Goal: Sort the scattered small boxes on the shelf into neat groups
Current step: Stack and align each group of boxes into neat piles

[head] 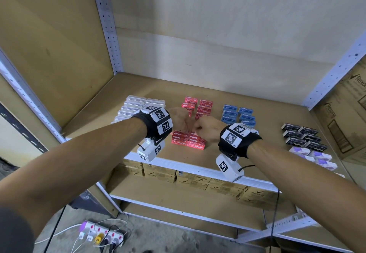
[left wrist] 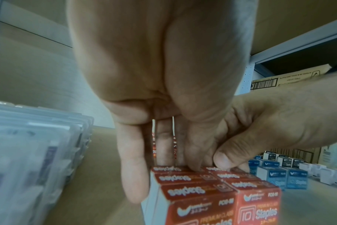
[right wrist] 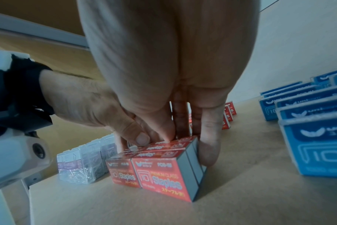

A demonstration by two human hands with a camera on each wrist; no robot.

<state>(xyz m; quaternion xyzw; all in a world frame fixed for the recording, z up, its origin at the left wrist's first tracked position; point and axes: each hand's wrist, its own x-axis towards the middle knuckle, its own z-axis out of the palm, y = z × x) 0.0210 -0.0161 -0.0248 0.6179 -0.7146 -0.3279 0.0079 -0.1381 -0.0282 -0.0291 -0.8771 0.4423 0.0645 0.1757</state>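
Observation:
A tight block of red staple boxes point(head: 188, 141) point(left wrist: 221, 197) point(right wrist: 156, 172) stands near the front of the shelf point(head: 247, 149). My left hand point(head: 179, 121) point(left wrist: 164, 76) reaches down with straight fingers against the block's left and far sides, its thumb touching the top. My right hand point(head: 206, 129) point(right wrist: 164, 60) mirrors it, little finger down the right side, thumb on top. The two thumbs nearly meet. A second red group point(head: 198, 105) stands further back, partly hidden by my hands.
Clear plastic boxes point(head: 136, 106) are stacked to the left. To the right stand blue boxes point(head: 238, 115), black boxes point(head: 303, 136) and white-purple boxes point(head: 315, 156). Cardboard cartons point(head: 178, 175) fill the lower shelf. A power strip point(head: 99, 237) lies on the floor.

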